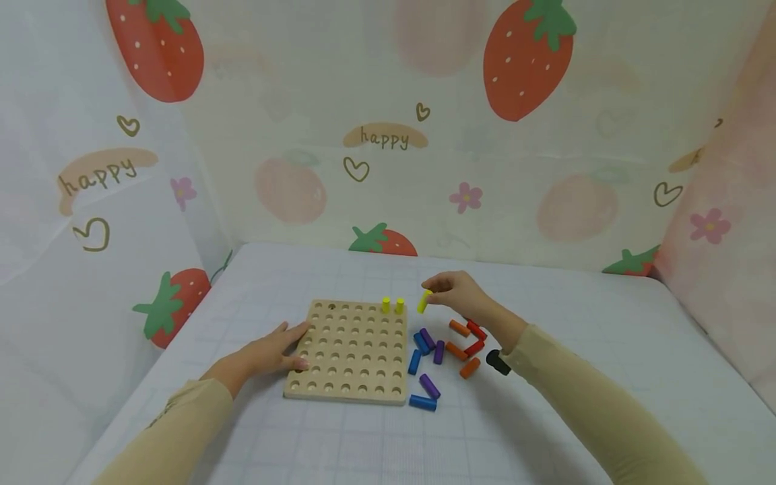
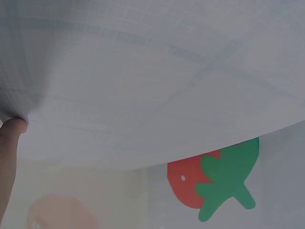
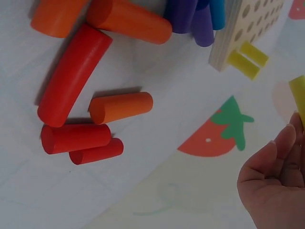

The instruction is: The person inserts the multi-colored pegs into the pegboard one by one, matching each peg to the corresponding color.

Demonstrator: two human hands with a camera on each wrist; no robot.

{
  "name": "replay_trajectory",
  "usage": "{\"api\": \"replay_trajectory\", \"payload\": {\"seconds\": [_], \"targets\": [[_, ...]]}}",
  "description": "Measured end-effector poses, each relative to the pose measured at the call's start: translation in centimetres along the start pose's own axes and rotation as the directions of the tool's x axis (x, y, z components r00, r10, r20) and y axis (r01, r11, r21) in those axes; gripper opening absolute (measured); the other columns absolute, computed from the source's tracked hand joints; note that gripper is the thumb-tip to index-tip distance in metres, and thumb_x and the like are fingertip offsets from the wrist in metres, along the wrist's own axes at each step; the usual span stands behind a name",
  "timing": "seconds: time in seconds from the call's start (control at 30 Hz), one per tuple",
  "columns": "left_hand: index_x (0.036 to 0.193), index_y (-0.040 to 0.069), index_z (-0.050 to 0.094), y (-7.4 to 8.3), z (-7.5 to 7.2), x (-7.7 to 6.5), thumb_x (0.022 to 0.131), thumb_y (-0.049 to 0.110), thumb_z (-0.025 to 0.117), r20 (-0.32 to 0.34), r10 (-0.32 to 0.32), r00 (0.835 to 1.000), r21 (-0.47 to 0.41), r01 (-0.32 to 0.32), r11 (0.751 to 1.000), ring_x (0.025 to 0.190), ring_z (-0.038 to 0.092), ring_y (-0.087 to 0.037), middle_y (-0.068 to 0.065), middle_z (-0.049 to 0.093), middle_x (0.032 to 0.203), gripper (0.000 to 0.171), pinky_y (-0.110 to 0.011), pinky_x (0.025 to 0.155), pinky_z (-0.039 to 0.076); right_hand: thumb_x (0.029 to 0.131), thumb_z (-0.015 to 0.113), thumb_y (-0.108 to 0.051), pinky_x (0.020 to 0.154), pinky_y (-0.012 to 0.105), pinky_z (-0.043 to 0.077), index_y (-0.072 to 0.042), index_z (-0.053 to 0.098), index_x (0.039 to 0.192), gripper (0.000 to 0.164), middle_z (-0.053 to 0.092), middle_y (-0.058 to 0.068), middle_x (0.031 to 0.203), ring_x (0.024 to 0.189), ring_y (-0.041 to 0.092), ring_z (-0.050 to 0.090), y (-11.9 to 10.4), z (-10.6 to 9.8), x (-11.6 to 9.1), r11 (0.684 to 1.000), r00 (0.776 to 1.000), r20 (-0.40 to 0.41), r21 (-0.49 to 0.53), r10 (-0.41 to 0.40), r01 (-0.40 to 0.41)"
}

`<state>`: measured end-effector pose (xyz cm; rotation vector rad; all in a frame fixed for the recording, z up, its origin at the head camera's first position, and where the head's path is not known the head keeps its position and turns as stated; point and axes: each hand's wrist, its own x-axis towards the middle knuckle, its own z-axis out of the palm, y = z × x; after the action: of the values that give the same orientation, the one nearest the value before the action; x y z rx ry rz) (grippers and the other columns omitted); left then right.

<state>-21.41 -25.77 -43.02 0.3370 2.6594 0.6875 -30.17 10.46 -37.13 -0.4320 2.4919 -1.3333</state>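
Observation:
My right hand (image 1: 456,291) pinches a yellow peg (image 1: 424,302) between thumb and fingers, raised just right of the board's far right corner. In the right wrist view the same yellow peg (image 3: 298,93) shows at the right edge above the fingers. A square wooden pegboard (image 1: 348,342) with rows of round holes lies on the table. Two yellow pegs (image 1: 386,305) stand upright in its far row, toward the right end. Along the board's left edge rests my left hand (image 1: 271,350), fingers spread, thumb over the rim. Only a fingertip of it appears in the left wrist view.
Right of the board lie several loose pegs: blue pegs (image 1: 422,403), purple pegs (image 1: 430,386), orange pegs (image 1: 469,368) and red pegs (image 1: 475,348). A small black object (image 1: 498,362) lies beneath the right wrist. Printed curtains (image 1: 388,188) stand behind the white table (image 1: 606,377).

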Motion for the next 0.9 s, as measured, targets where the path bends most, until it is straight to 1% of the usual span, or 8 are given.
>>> {"api": "replay_trajectory", "payload": {"seconds": [0.2,0.37,0.5,0.73,0.9], "targets": [[0.154,0.004,0.021,0.1,-0.1,0.0,0.087,0.05,0.065,-0.003,-0.01,1.0,-0.011,0.01,1.0,0.141,0.01,-0.052,-0.036,0.015,0.153,0.093,-0.067,0.107,0.017,0.094,0.065,-0.008,0.101,0.046,0.044,0.0,0.065,0.12,0.027,0.066,0.014,0.115,0.107,0.028,0.06,-0.6,0.7,0.7,0.998,0.999,-0.033,0.066,0.023,-0.02],[0.154,0.004,0.022,0.2,-0.1,-0.1,0.086,0.05,0.066,0.003,-0.019,1.0,-0.015,0.019,1.0,0.14,0.011,-0.053,-0.037,0.014,0.152,0.093,-0.068,0.107,0.018,0.094,0.064,-0.008,0.101,0.045,0.044,0.0,0.063,0.124,0.031,0.064,0.014,0.119,0.109,0.027,0.059,-1.1,1.3,1.3,0.993,0.998,-0.048,0.112,0.031,-0.026],[0.154,0.004,0.022,0.1,-0.1,-0.1,0.086,0.051,0.066,-0.008,-0.017,1.0,-0.003,0.017,1.0,0.139,0.013,-0.054,-0.039,0.015,0.151,0.094,-0.069,0.106,0.019,0.095,0.064,-0.009,0.1,0.046,0.044,0.0,0.062,0.126,0.033,0.063,0.016,0.12,0.109,0.028,0.058,-1.5,1.6,1.7,0.993,0.998,-0.057,0.12,0.026,-0.019],[0.154,0.004,0.021,-0.1,0.0,0.0,0.085,0.052,0.066,-0.008,-0.028,1.0,-0.001,0.027,1.0,0.139,0.013,-0.054,-0.038,0.015,0.151,0.095,-0.069,0.106,0.019,0.094,0.066,-0.011,0.098,0.048,0.045,0.001,0.066,0.12,0.028,0.067,0.014,0.113,0.107,0.029,0.059,-2.0,2.3,2.6,0.989,0.994,-0.083,0.136,0.072,-0.06],[0.154,0.005,0.022,-0.1,0.0,0.1,0.085,0.051,0.066,-0.009,-0.029,1.0,-0.006,0.029,1.0,0.139,0.013,-0.054,-0.039,0.014,0.151,0.095,-0.069,0.106,0.019,0.093,0.067,-0.009,0.1,0.047,0.043,0.002,0.067,0.118,0.027,0.066,0.014,0.114,0.11,0.03,0.059,-2.1,2.9,3.2,0.985,0.993,-0.099,0.165,0.058,-0.041]]}}
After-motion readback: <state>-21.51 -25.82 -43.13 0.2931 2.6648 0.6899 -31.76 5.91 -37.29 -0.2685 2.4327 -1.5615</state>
